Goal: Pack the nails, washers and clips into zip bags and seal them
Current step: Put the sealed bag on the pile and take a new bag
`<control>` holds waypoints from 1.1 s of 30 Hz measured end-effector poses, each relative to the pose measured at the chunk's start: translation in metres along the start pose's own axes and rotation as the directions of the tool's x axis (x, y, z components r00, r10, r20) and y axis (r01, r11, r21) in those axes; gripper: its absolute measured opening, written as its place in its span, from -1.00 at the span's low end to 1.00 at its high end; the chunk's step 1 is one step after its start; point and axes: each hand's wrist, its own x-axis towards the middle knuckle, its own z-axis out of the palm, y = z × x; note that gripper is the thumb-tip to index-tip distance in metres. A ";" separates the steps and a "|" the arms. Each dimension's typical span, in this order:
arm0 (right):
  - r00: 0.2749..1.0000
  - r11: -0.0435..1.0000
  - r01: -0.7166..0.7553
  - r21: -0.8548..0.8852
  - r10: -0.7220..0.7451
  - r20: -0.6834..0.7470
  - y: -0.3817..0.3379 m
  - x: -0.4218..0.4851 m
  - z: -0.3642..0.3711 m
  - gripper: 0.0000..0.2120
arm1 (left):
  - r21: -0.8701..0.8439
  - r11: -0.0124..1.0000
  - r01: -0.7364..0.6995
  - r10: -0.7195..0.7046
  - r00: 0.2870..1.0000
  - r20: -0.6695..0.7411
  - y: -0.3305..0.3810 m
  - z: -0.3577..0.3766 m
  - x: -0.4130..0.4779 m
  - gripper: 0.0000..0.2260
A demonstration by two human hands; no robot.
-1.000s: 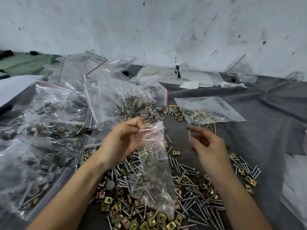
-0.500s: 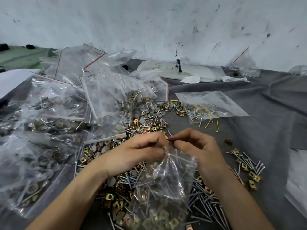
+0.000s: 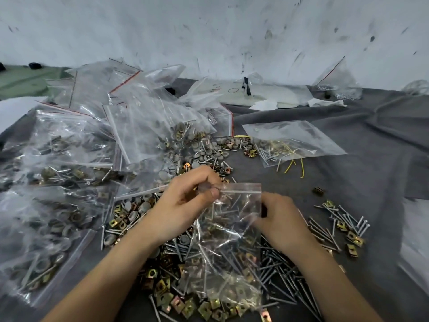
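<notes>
Zip bag (image 3: 234, 231), top-left corner pinched by left hand (image 3: 185, 208), right edge gripped by right hand (image 3: 282, 219).

Fingertips of right hand (image 3: 281, 219) hidden behind zip bag (image 3: 232, 252), 2 forearms (image 3: 104, 287) cut by bottom edge, paper (image 3: 267, 92) writing illegible

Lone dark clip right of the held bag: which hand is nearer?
Right. The right hand grips the zip bag's right edge, just left of the lone clip; the left hand pinches the bag's top-left corner, farther left.
</notes>
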 end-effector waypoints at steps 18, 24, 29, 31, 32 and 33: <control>0.992 0.996 0.041 0.084 -0.051 0.120 0.004 0.001 -0.006 -0.86 | 0.212 0.972 -0.105 0.110 0.994 -0.015 -0.003 0.004 0.000 -0.74; 0.994 0.994 0.095 0.050 -0.097 0.043 -0.001 -0.001 -0.008 -0.70 | 0.265 0.957 -0.118 0.130 0.991 -0.025 -0.003 0.004 0.001 -0.76; 0.937 0.890 0.146 0.432 0.015 -0.348 -0.005 -0.002 -0.013 -0.82 | 0.283 0.947 -0.154 0.143 0.988 0.060 -0.002 0.007 -0.001 -0.80; 0.893 0.746 0.226 0.627 0.099 -0.440 -0.006 -0.002 -0.019 -0.85 | 0.266 0.948 -0.174 0.154 0.983 0.095 -0.001 0.010 -0.001 -0.84; 0.893 0.641 0.263 0.721 0.122 -0.434 -0.008 -0.002 -0.022 -0.88 | 0.257 0.949 -0.182 0.157 0.981 0.116 -0.001 0.011 -0.001 -0.86; 0.906 0.538 0.284 0.794 0.119 -0.405 -0.010 -0.002 -0.023 -0.91 | 0.256 0.948 -0.189 0.158 0.978 0.134 -0.001 0.012 -0.001 -0.88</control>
